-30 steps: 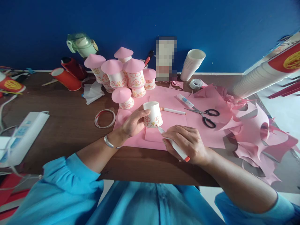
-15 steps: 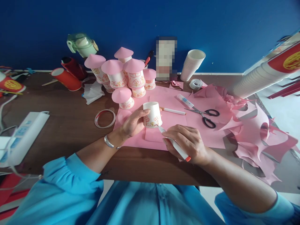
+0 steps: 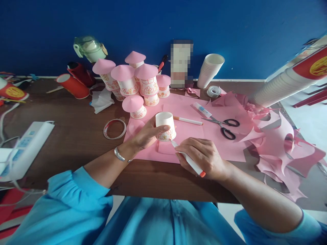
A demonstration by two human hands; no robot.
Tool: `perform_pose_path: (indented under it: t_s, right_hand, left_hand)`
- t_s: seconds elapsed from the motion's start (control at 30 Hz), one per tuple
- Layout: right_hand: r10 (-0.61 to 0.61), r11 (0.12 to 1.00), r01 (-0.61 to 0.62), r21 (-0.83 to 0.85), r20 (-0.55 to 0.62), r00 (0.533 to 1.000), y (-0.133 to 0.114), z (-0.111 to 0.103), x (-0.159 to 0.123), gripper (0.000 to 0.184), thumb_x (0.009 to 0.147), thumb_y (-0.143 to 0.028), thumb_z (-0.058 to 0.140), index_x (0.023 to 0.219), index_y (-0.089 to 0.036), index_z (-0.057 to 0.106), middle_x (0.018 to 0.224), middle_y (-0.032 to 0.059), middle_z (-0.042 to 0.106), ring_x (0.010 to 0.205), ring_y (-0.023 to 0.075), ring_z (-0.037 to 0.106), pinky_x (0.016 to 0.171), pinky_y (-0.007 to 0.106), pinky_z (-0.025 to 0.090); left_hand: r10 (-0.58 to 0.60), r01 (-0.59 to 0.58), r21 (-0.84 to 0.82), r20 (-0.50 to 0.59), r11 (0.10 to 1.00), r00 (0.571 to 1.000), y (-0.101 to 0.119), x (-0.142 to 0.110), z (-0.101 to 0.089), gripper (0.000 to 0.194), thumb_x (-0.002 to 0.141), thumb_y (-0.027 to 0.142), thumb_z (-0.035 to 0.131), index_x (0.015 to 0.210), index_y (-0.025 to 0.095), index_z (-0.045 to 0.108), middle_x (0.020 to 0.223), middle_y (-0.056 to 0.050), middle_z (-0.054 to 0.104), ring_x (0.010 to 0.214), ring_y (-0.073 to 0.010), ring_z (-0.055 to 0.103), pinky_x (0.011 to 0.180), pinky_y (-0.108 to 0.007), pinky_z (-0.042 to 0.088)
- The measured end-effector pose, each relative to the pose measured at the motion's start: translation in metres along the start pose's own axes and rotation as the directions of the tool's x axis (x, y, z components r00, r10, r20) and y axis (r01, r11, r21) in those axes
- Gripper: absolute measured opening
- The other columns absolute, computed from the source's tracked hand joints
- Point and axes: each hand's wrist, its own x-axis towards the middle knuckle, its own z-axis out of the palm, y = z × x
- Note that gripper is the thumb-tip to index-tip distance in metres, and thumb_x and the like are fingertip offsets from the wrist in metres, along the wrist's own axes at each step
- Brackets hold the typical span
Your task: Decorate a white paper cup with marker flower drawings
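The person's left hand (image 3: 149,133) holds a white cup (image 3: 165,127) upside down above the pink paper (image 3: 217,144), its grip pinching the side with the thumb across the front. Red and yellow flowers are drawn around the cup's lower part. The right hand (image 3: 200,156) has its grip closed around a white marker (image 3: 191,164) with an orange end, the tip at the cup's lower rim.

On the paper, a second marker (image 3: 190,121) lies behind the cup, near the scissors (image 3: 221,126) and a glue tube (image 3: 202,110). At the left rear stands a cluster of decorated cups (image 3: 128,85) with 6 pink cone roofs (image 3: 145,70) in view. A tape ring (image 3: 114,129) lies on the brown bench (image 3: 84,136), left of the paper. Pink scraps (image 3: 276,132) spread at the right, and a stack of white cups (image 3: 211,69) leans near the blue wall (image 3: 143,27).
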Motion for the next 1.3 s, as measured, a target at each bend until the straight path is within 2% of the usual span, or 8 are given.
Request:
perform_pose_path:
  t_s: [0.1,0.27,0.47,0.7,1.07,1.3]
  right_hand:
    - [0.009,1.0,-0.009,0.002,0.015,1.0,-0.001,-0.001,0.001,0.016,0.095,-0.005,0.066,0.106,-0.017,0.063,0.082,0.0031,0.074,0.069,0.0157,0.073,0.061,0.028,0.062]
    - [-0.009,1.0,0.009,0.003,-0.032,0.999,-0.001,-0.004,0.002,0.017,0.094,-0.007,0.067,0.108,-0.016,0.064,0.082,0.0041,0.074,0.071,0.016,0.073,0.062,0.028,0.064]
    - [-0.033,0.999,0.03,-0.034,-0.076,0.997,0.003,-0.006,0.001,0.021,0.093,-0.007,0.066,0.111,-0.019,0.065,0.082,0.0028,0.073,0.069,0.0151,0.071,0.061,0.027,0.064]
    - [-0.042,0.999,0.039,-0.038,-0.081,0.996,0.004,-0.006,0.001,0.02,0.092,-0.006,0.068,0.109,-0.016,0.065,0.081,0.0044,0.072,0.068,0.0166,0.071,0.06,0.029,0.063]
    - [-0.045,0.998,0.042,-0.051,-0.057,0.997,0.002,-0.005,0.002,0.016,0.096,-0.008,0.066,0.108,-0.017,0.063,0.08,0.003,0.072,0.068,0.0146,0.07,0.06,0.027,0.062]
    - [-0.023,0.999,0.022,-0.042,-0.021,1.0,0.001,-0.007,0.003,0.018,0.095,-0.007,0.066,0.107,-0.019,0.063,0.08,0.0013,0.072,0.069,0.0142,0.071,0.06,0.027,0.062]
  left_hand:
    - [-0.009,0.009,0.002,-0.004,1.0,1.0,0.001,0.001,0.001,0.046,0.084,0.054,0.084,0.112,0.02,0.071,0.1,-0.006,0.073,0.091,-0.0221,0.069,0.08,-0.035,0.055]
    - [-0.025,0.025,-0.068,-0.006,0.997,1.0,0.006,0.003,0.007,0.06,0.081,0.058,0.086,0.124,0.021,0.069,0.108,-0.01,0.075,0.097,-0.0258,0.072,0.08,-0.037,0.057]
    - [-0.006,0.003,-0.111,-0.032,0.994,0.999,0.011,0.003,0.009,0.052,0.084,0.055,0.085,0.12,0.02,0.072,0.123,-0.013,0.076,0.116,-0.0313,0.071,0.097,-0.045,0.058]
    - [-0.029,0.026,-0.129,-0.027,0.991,0.999,0.017,0.001,0.012,0.051,0.085,0.057,0.083,0.117,0.018,0.076,0.126,-0.015,0.076,0.123,-0.0358,0.07,0.099,-0.047,0.06]
    - [-0.06,0.057,-0.085,-0.031,0.995,0.998,0.016,0.0,0.011,0.052,0.084,0.056,0.084,0.119,0.018,0.076,0.129,-0.015,0.075,0.12,-0.0336,0.069,0.095,-0.042,0.058]
    - [-0.035,0.035,-0.072,0.002,0.997,0.999,0.016,0.001,0.011,0.051,0.085,0.054,0.084,0.121,0.017,0.076,0.131,-0.015,0.074,0.122,-0.0335,0.068,0.096,-0.041,0.056]
